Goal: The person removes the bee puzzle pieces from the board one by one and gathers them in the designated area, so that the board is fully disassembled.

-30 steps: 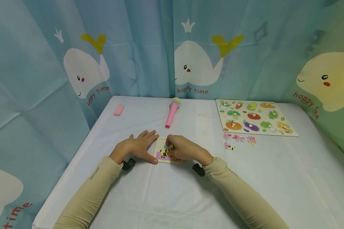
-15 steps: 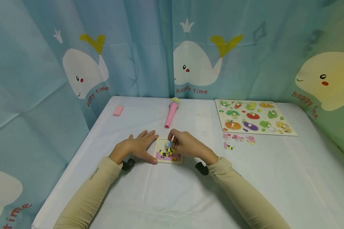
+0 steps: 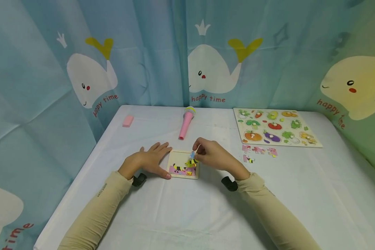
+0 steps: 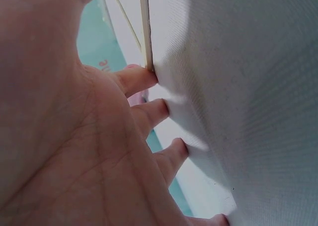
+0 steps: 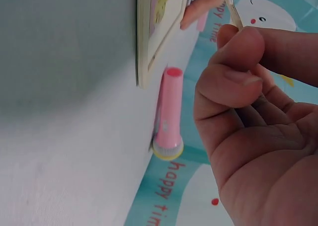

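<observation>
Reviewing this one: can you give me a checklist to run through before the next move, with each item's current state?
1. Left hand bracing the puzzle frame: ok, thumb and index finger at its left side.
2. Right hand gripping the bee puzzle piece: ok, pinched.
3. Piece seated: not ok, held clear of the frame.
4. Upper frame area open: ok, bare at upper left.
5. Piece's fit: cannot tell.
6. Four loose jigsaw pieces filled in: not ok, lying on the table.
</observation>
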`<state>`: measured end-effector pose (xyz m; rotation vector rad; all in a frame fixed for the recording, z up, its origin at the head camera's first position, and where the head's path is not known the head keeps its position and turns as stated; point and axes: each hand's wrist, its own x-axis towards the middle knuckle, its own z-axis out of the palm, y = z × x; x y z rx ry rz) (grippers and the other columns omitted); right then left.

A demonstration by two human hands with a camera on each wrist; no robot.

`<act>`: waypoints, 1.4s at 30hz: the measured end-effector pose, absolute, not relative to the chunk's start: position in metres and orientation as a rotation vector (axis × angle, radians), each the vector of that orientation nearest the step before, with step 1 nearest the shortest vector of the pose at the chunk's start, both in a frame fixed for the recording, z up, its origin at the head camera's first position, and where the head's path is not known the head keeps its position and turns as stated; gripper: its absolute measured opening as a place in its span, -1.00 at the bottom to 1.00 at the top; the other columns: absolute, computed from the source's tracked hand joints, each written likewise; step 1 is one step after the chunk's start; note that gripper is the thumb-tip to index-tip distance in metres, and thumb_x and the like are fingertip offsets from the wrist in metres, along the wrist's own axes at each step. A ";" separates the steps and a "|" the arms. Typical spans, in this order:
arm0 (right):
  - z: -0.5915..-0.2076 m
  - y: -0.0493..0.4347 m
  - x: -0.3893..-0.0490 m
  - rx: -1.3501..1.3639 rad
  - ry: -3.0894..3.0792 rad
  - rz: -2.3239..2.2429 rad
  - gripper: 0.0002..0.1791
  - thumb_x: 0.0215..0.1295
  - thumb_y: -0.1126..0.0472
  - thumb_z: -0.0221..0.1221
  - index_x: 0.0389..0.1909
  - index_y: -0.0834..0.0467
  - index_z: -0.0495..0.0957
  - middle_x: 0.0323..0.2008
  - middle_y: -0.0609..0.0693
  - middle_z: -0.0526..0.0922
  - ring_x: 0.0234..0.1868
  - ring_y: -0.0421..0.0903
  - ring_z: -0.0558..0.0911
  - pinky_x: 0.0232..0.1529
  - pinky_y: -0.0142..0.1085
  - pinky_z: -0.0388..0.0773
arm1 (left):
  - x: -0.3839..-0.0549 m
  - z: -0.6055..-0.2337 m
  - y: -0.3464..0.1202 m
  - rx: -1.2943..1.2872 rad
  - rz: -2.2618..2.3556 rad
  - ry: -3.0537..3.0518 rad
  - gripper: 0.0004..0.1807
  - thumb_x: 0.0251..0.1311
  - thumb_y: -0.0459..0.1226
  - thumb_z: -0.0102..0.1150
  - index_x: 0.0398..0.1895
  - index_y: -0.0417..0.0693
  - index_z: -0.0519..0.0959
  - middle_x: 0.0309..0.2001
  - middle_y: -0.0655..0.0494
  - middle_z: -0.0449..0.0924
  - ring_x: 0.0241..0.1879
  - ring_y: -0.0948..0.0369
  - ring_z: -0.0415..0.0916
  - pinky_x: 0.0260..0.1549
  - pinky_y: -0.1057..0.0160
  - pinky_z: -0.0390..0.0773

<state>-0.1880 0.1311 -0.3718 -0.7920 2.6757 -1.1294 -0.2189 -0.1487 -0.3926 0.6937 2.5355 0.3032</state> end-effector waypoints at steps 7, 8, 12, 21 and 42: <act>-0.367 0.150 -0.185 -0.707 2.659 -1.172 -0.84 0.47 0.40 0.26 -0.01 0.26 0.57 -0.35 -0.01 0.71 -0.44 -0.09 0.64 -0.28 -0.17 0.60 | -0.218 -0.394 -0.149 0.695 0.308 2.536 0.32 0.16 0.29 0.49 0.78 0.01 -0.07 0.77 0.02 -0.31 0.71 -0.09 -0.41 0.43 -0.58 -0.24; -0.366 0.154 -0.185 -0.697 2.661 -1.179 -0.85 0.47 0.40 0.25 -0.01 0.26 0.57 -0.36 -0.01 0.71 -0.44 -0.07 0.64 -0.27 -0.16 0.59 | -0.218 -0.393 -0.148 0.697 0.314 2.536 0.32 0.16 0.29 0.49 0.78 0.00 -0.06 0.77 0.01 -0.30 0.71 -0.09 -0.40 0.43 -0.58 -0.24; -0.364 0.168 -0.185 -0.667 2.669 -1.198 -0.86 0.49 0.39 0.24 -0.01 0.26 0.58 -0.37 -0.01 0.71 -0.43 0.01 0.65 -0.26 -0.12 0.58 | -0.217 -0.394 -0.148 0.694 0.324 2.537 0.32 0.15 0.28 0.50 0.78 0.00 -0.05 0.76 0.01 -0.29 0.71 -0.10 -0.39 0.43 -0.59 -0.23; -0.361 0.199 -0.179 -0.586 2.672 -1.220 -0.86 0.49 0.38 0.23 0.00 0.28 0.57 -0.33 0.04 0.71 -0.39 0.06 0.67 -0.26 -0.14 0.60 | -0.215 -0.391 -0.148 0.689 0.330 2.531 0.31 0.15 0.27 0.50 0.78 0.00 -0.05 0.77 0.01 -0.29 0.71 -0.10 -0.40 0.43 -0.58 -0.25; -0.344 0.269 -0.167 -0.411 2.725 -1.271 -0.71 0.57 0.32 0.21 0.18 0.35 0.52 -0.21 0.14 0.70 -0.29 0.16 0.69 -0.28 -0.17 0.63 | -0.215 -0.392 -0.148 0.690 0.356 2.536 0.31 0.14 0.27 0.50 0.78 -0.01 -0.04 0.76 -0.01 -0.27 0.71 -0.13 -0.38 0.42 -0.59 -0.25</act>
